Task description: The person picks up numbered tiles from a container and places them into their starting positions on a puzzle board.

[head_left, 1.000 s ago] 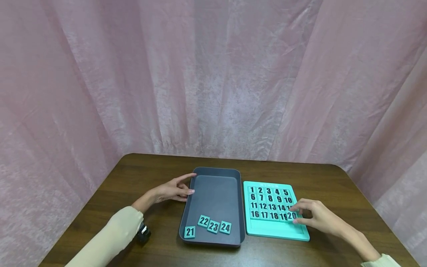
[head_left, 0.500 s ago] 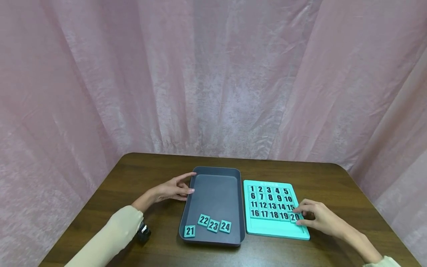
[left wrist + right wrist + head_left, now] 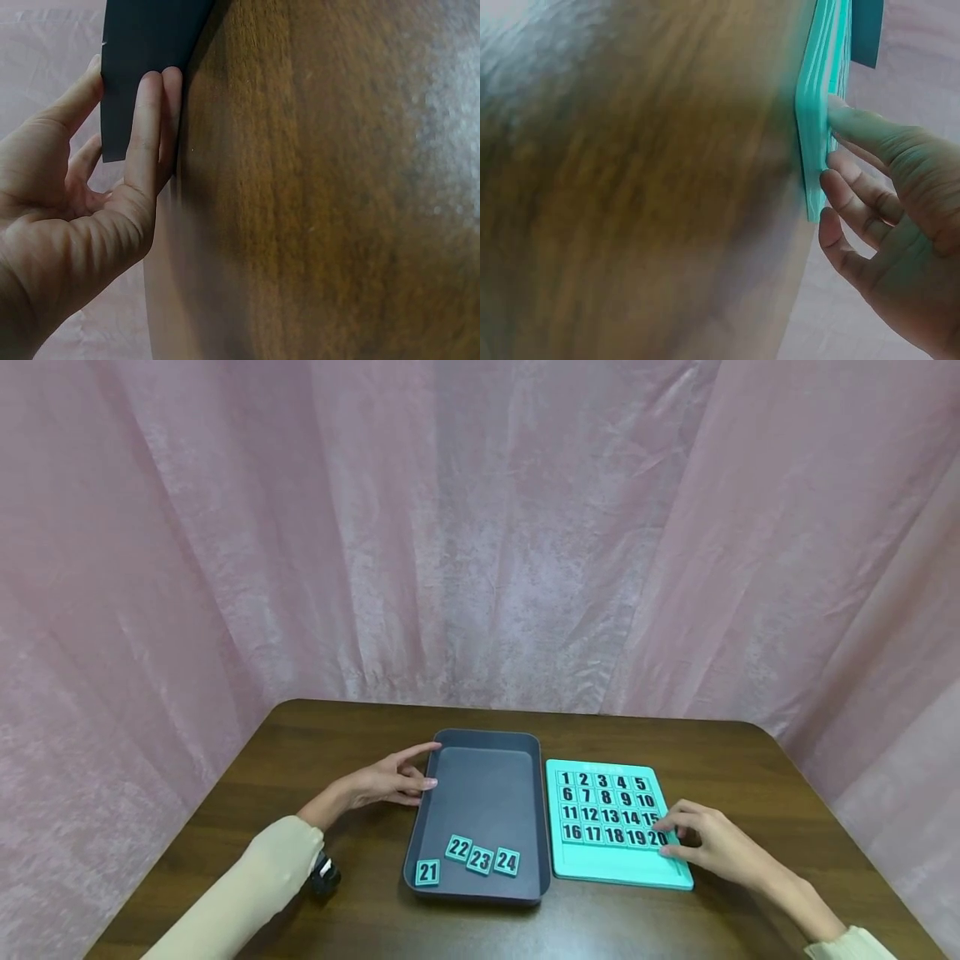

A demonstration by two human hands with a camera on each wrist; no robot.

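My left hand (image 3: 386, 782) holds the left wall of a dark grey tray (image 3: 487, 793), thumb at the rim and two fingers along the outside wall in the left wrist view. Inside the tray lie tile 21 (image 3: 427, 872), tile 22 (image 3: 458, 848), tile 23 (image 3: 479, 860) and tile 24 (image 3: 506, 862). My right hand (image 3: 705, 837) pinches tile 20 (image 3: 657, 838) at the right end of the fourth row on a turquoise number board (image 3: 622, 871). Tiles 1 to 19 lie in order on it. Loosely bent fingers are beside the board's edge in the right wrist view.
A brown wooden table (image 3: 360, 877) carries both tray and board, which stand side by side. Pink curtains (image 3: 480, 527) hang behind the table's far edge. A black wrist device (image 3: 324, 874) shows below the left sleeve (image 3: 247, 877).
Tile 20 has gone from overlapping tile 19 to sitting level beside it, moved by the right hand. The left hand keeps its place on the tray.
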